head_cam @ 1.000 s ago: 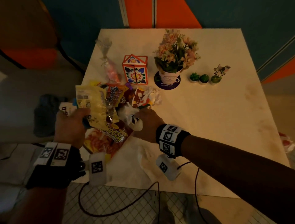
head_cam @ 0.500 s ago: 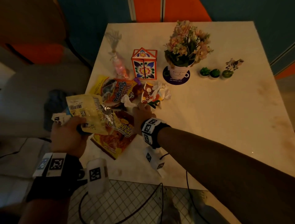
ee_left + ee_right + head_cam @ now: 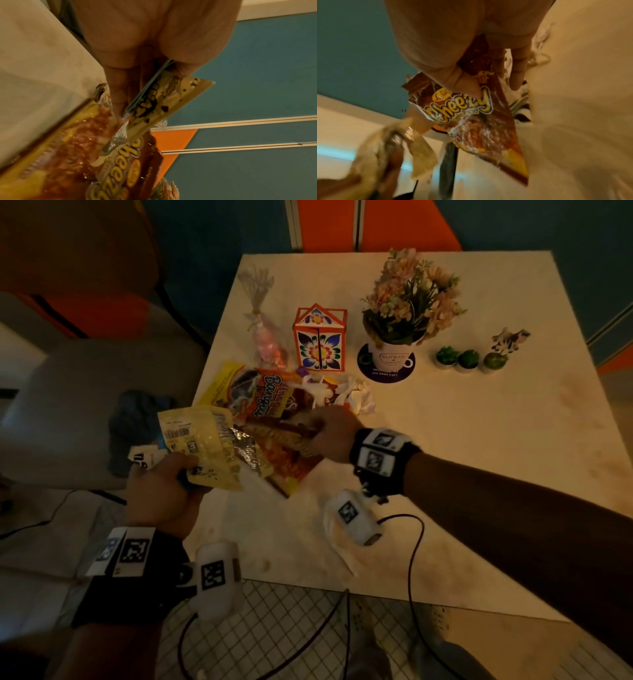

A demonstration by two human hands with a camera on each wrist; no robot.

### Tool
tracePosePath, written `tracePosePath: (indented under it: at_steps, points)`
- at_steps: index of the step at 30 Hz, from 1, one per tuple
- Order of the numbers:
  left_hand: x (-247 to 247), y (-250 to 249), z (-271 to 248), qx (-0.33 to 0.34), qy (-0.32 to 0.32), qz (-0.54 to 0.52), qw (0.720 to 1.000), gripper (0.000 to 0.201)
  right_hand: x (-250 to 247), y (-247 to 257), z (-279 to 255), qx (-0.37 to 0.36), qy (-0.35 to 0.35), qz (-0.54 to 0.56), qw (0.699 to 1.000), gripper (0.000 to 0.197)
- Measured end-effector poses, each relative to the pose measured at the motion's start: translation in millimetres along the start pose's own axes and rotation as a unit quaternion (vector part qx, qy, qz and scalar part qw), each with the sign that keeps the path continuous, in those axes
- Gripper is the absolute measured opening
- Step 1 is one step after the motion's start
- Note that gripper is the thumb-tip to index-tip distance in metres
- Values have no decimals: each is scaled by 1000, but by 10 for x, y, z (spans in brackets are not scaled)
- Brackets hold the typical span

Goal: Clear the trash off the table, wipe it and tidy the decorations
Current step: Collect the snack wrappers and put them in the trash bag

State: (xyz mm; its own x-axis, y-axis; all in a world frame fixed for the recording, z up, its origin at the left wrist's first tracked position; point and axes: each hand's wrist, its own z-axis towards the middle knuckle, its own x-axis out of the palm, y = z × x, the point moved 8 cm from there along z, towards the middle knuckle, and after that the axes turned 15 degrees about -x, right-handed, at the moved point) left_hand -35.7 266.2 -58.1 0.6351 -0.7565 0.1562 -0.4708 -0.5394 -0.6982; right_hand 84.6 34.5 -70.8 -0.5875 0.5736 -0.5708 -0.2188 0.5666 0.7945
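Observation:
My left hand grips a pale yellow snack wrapper together with other flat wrappers, off the table's left front corner; the wrist view shows thumb and fingers pinching the yellow wrapper. My right hand pinches the top edge of an orange Cheezy chip bag, thumb on its front in the right wrist view. More trash lies behind: an orange barbecue chip bag, a yellow wrapper and crumpled white paper.
On the white table stand a floral paper box, a flower pot on a dark coaster, three small green plants, a small figurine and a clear candy bag. A cushioned seat is at left.
My right hand has moved from the crumpled white paper to the Cheezy bag and pinched its top edge, lifting it. My left hand keeps holding the yellow wrapper.

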Motion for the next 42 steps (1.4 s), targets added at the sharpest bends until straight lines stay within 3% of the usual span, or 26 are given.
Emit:
tracePosePath:
  at_steps: [5,9,12,16,21,24,27,29,32,36,38,42]
  points:
    - [314,47,-202,2,5,-9,1000,40,-580,35,-338,11,-57,61,996,23]
    - [614,156,-249,-18,21,3,1000,48,-880,-54,-599,15,-88,52,995,19]
    - [810,276,-231,-35,27,2,999,58,-1119,-213,-792,20,-139,39,989,36]
    - [1222,414,-343,-27,55,18,998,40,-1411,-440,-1042,16,-177,27,984,40]
    - [1742,640,-420,-38,98,50,993,43,-1795,-691,-1391,5,-209,13,978,40]
    - [2019,763,-493,-41,105,66,991,22,-2040,-887,-1623,8,-231,0,973,31]
    - [2329,867,-645,-28,127,67,989,18,-2264,-1058,-1854,17,-238,10,971,28]
    - [2512,946,-728,-18,145,60,987,21,-2412,-1178,-1999,28,-234,-3,972,34]
    - [2734,1059,-766,-19,165,43,985,34,-2642,-1378,-2188,58,-218,-68,972,22]
    - [3028,1275,-801,-34,193,72,978,71,-2827,-1632,-2315,91,-187,-117,971,6]
    - [3152,1389,-837,-54,210,69,974,71,-2933,-1743,-2411,110,-205,-127,964,10]
    - [3422,1553,-890,-96,284,78,951,52,-3071,-2022,-2711,170,-238,-139,946,13]
